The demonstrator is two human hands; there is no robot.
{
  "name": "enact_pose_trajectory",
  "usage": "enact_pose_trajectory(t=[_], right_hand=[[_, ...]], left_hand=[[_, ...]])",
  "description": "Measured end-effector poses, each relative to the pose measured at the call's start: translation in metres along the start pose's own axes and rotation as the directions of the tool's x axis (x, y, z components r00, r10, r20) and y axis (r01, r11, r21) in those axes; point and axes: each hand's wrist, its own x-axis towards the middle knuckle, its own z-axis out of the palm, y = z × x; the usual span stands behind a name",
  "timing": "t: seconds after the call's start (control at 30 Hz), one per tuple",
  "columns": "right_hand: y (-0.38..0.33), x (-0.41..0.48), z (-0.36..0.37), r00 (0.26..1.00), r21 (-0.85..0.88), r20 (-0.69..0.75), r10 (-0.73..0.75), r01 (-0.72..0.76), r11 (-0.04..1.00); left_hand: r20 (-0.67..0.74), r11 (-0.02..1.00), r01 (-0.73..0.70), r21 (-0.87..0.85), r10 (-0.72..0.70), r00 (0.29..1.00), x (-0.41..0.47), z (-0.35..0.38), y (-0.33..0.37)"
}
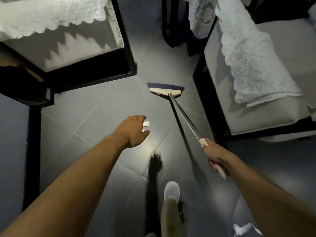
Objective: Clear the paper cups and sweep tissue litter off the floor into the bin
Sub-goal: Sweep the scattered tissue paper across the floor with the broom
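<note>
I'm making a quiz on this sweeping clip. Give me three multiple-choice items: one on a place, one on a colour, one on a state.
1. Where is the broom head?
A. On the floor between two seats
B. On a seat
C. In a bin

2. What colour are the bristles?
A. Red
B. Dark blue
C. Yellow

3. What is the left hand doing?
A. Gripping the broom handle
B. Resting on a seat
C. Holding white tissue

Answers: 1 A, the head rests on dark tiles between the seats. 2 B, a dark blue fringe shows beyond the cream block. 3 C, tissue shows between its fingers; the right hand grips the handle.
</note>
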Motion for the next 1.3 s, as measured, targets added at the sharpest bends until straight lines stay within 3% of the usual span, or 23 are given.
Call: enact_pose_trajectory(t=[0.27, 0.6, 0.9, 1.1, 1.3], right_hand=[[0.101, -0.111, 0.072, 0.997, 0.198, -0.009, 0.081, -0.077, 0.977], [0.209, -0.163, 0.070, 0.994, 0.188, -0.041, -0.096, 0.103, 0.977], [0.162, -0.115, 0.043, 0.927, 0.016, 0.003, -0.374, 0.374, 0.927], [0.120, -0.084, 0.063, 0.918, -0.037, 0.059, -0.391, 0.394, 0.919], [0.154, -0.079, 0.068, 0.926, -0.242, 0.041, -0.376, 0.374, 0.895]], left_hand=[[0.057, 0.999, -0.040, 0.021, 0.039, 0.998, -0.104, 0.076, 0.041], [0.007, 0.996, 0.063, -0.070, -0.062, 0.998, -0.184, 0.129, 0.099], [-0.012, 0.956, 0.249, -0.159, -0.254, 0.967, -0.219, 0.194, 0.119], [0.006, 0.925, 0.330, -0.190, -0.335, 0.942, -0.241, 0.226, 0.103], [0.023, 0.898, 0.379, -0.222, -0.384, 0.923, -0.266, 0.252, 0.095]])
